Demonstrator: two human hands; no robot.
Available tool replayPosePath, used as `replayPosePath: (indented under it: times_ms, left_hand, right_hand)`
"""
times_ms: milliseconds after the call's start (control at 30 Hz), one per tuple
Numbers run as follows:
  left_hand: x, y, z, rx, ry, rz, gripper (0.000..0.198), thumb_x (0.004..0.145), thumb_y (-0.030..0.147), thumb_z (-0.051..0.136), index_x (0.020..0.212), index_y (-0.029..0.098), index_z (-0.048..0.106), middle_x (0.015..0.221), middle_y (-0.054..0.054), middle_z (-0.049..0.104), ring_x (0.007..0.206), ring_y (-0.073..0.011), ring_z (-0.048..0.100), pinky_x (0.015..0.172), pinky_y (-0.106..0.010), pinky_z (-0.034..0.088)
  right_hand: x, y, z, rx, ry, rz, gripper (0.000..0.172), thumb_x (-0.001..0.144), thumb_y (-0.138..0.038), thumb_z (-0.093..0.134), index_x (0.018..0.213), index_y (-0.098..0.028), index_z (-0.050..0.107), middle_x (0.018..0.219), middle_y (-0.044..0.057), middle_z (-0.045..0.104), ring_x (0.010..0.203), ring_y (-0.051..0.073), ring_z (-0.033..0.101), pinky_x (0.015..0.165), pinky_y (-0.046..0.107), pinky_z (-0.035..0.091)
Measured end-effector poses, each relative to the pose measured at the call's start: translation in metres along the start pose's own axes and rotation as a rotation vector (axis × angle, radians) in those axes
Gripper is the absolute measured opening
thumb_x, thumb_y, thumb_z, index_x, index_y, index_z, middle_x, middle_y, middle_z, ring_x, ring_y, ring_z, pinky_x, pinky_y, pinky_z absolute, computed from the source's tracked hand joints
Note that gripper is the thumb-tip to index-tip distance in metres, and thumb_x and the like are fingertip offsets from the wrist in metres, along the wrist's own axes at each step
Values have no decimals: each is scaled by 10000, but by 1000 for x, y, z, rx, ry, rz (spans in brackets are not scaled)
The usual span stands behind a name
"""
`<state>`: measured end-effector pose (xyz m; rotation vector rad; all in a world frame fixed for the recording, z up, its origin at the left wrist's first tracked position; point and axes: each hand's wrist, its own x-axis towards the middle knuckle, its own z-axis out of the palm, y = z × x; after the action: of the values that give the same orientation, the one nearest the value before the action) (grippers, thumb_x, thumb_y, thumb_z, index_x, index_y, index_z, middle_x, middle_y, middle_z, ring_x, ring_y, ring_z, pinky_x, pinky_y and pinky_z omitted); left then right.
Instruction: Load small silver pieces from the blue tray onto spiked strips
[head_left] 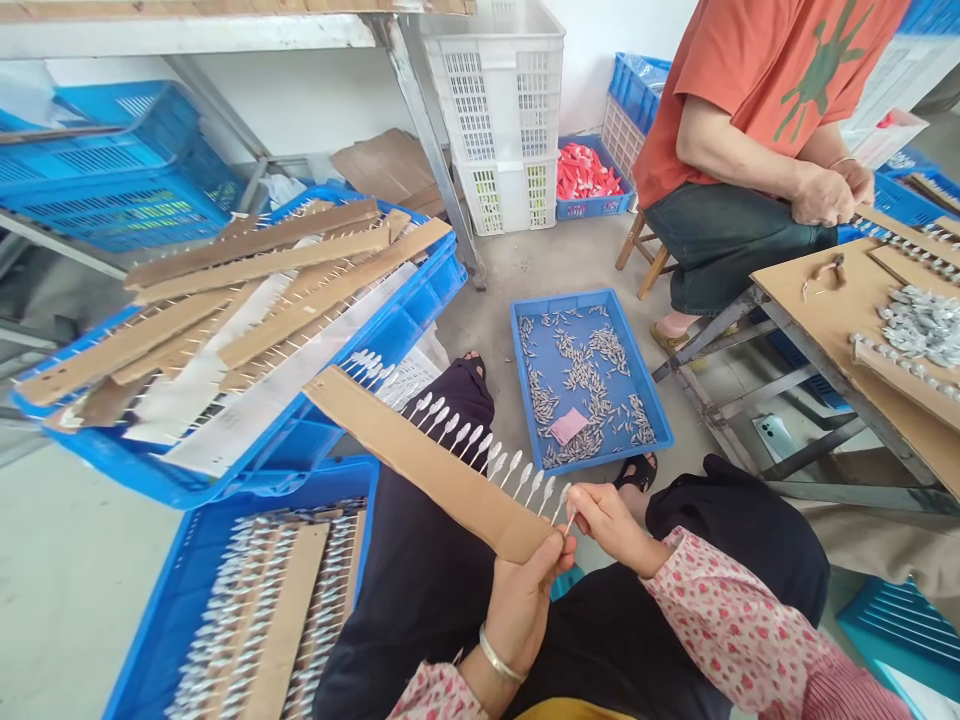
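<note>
My left hand (527,592) is closed around the near end of a long cardboard strip (420,460) that slants up to the left over my lap. A row of small silver pieces (480,450) sticks out along the strip's right edge. My right hand (609,520) pinches one small silver piece (569,522) at the near end of that row, right beside my left thumb.
A blue crate (300,440) of filled strips sits to the left, another blue crate (187,580) below it. A blue tray (652,400) of loose silver pieces lies on the floor ahead. A person in an orange shirt (750,80) sits at a cardboard-topped table (825,310) on the right.
</note>
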<state>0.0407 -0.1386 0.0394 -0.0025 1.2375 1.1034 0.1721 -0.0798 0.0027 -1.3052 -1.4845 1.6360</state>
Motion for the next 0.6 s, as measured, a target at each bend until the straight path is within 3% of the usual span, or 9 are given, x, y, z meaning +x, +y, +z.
replayPosePath:
  times_ms: [133,367,600]
  left_hand:
    - [-2,4,0,21,-24,28,297,687,389,756,872,171,674,835,-52,715,780,-210,688,641,-290,531]
    - [2,-2,-4,85,-46,185,279,571,229,826,798,153,684,737,-28,675,649,-157,598,543,-247,463]
    - [3,-6,-4,54,10,167,245,575,193,818,776,141,686,706,-24,672,630,-150,603,547,-243,471]
  right_hand:
    - [1,-2,-5,38,-23,1,516,917,-566,383,635,-172,563,486,-25,455,462,105,392,481,236,309]
    - [-5,2,6,163,57,81,464,883,-561,469,615,-184,502,455,-57,371,434,91,317,444,235,260]
    - [-15,6,26,329,160,92,416,889,-544,470,679,-188,519,436,-63,413,373,82,340,403,229,248]
